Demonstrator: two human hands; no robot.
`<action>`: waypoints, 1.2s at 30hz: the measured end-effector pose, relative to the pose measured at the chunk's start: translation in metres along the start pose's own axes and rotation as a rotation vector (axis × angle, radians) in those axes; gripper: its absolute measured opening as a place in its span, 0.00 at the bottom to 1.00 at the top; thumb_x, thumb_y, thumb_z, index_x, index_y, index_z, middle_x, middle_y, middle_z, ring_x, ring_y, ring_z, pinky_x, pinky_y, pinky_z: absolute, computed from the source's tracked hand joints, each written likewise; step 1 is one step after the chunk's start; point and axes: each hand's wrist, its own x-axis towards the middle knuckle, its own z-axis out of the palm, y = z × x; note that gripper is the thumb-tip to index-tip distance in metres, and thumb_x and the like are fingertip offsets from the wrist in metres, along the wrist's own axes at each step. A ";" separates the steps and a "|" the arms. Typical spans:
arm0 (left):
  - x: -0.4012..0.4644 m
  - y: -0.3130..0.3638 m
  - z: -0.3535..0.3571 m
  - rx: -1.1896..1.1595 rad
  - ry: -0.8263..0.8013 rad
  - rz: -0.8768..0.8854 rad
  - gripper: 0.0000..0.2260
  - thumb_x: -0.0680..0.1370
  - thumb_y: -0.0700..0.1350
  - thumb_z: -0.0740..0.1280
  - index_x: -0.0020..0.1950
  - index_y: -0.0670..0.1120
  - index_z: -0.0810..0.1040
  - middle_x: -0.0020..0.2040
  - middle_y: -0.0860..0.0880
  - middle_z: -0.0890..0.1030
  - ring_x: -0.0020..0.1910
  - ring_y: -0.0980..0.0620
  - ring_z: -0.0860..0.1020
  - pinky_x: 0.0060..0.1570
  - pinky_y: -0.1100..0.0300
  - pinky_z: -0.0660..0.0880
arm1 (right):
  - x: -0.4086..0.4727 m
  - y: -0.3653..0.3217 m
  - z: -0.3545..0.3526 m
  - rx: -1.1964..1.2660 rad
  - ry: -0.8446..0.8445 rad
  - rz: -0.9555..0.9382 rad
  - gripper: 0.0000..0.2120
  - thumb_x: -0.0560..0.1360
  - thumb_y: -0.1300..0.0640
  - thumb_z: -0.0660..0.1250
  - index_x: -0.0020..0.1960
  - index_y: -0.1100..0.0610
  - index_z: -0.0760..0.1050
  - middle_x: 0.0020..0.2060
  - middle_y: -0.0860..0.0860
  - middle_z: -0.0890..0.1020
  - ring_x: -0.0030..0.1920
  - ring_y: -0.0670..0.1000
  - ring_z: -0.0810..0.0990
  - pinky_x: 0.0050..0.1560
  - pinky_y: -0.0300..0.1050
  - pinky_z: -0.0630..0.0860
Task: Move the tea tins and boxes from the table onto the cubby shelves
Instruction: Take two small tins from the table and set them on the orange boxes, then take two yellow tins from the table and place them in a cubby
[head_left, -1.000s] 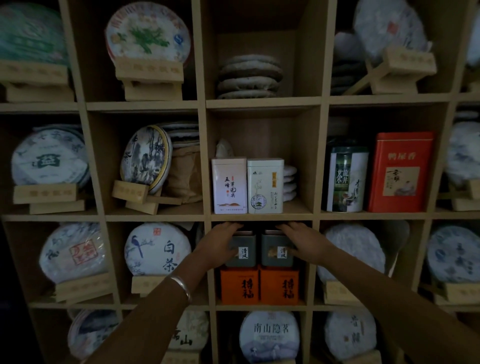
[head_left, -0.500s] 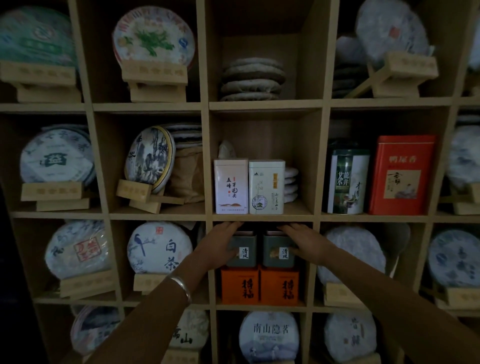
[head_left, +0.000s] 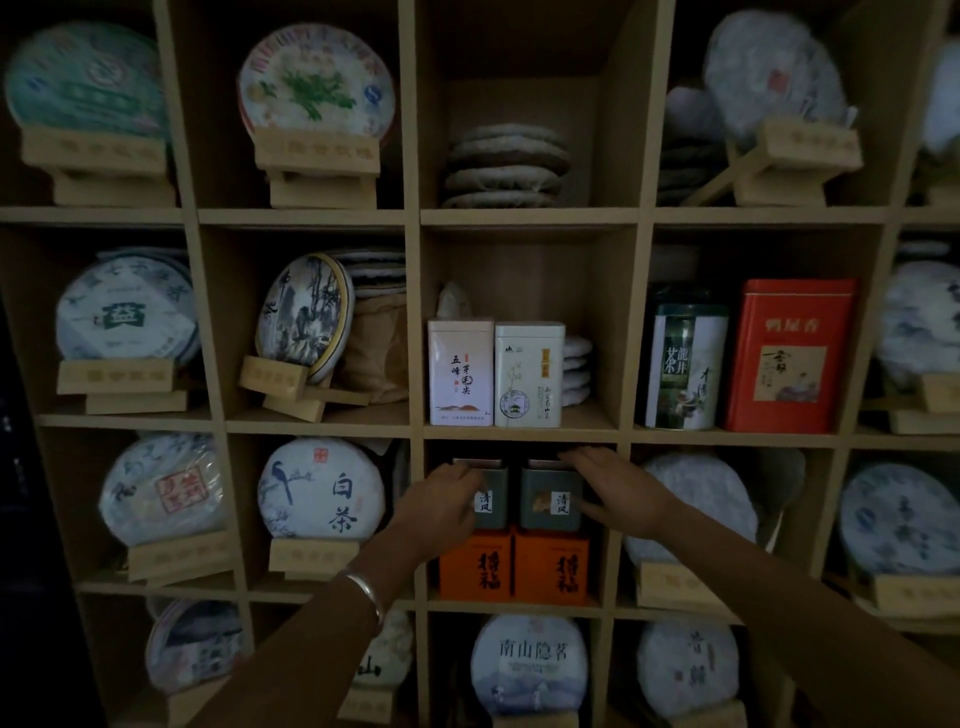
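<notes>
Two dark green tea tins stand side by side on two orange boxes in the middle cubby. My left hand (head_left: 441, 506) grips the left green tin (head_left: 491, 493) at its left side and front. My right hand (head_left: 621, 493) holds the right green tin (head_left: 550, 493) with fingers over its top right edge. The left orange box (head_left: 475, 569) and the right orange box (head_left: 551, 566) sit under the tins. One cubby up stand two white tins (head_left: 496, 374). A green canister (head_left: 684, 361) and a red tin (head_left: 789, 358) stand in the cubby to the right.
The wooden cubby shelf (head_left: 519, 434) fills the view. Wrapped round tea cakes on wooden stands (head_left: 322, 493) occupy most other cubbies. A stack of bare tea cakes (head_left: 506, 166) lies in the top middle cubby. The light is dim.
Both hands stay on the green tins with almost no shift. The view has drifted slightly, so the shelf appears a little lower and to the right.
</notes>
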 end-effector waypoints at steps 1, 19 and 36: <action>0.000 0.004 0.001 -0.012 -0.012 0.008 0.14 0.75 0.44 0.63 0.61 0.47 0.73 0.59 0.48 0.75 0.59 0.49 0.72 0.51 0.53 0.75 | -0.002 0.000 -0.003 0.003 0.002 -0.002 0.30 0.75 0.53 0.69 0.73 0.58 0.63 0.69 0.55 0.70 0.67 0.54 0.69 0.65 0.48 0.69; 0.055 0.216 0.029 -0.433 -0.172 0.568 0.12 0.75 0.43 0.66 0.58 0.45 0.77 0.56 0.44 0.79 0.55 0.44 0.77 0.50 0.53 0.74 | -0.250 -0.028 -0.114 -0.196 -0.101 0.766 0.26 0.75 0.51 0.68 0.70 0.54 0.66 0.63 0.56 0.75 0.61 0.58 0.74 0.53 0.47 0.70; -0.288 0.740 -0.123 -0.840 -0.306 1.694 0.15 0.72 0.47 0.66 0.59 0.49 0.75 0.54 0.49 0.79 0.54 0.49 0.77 0.53 0.54 0.74 | -0.741 -0.426 -0.361 -0.672 -0.203 2.002 0.23 0.74 0.49 0.68 0.66 0.56 0.68 0.61 0.57 0.75 0.61 0.59 0.74 0.58 0.50 0.71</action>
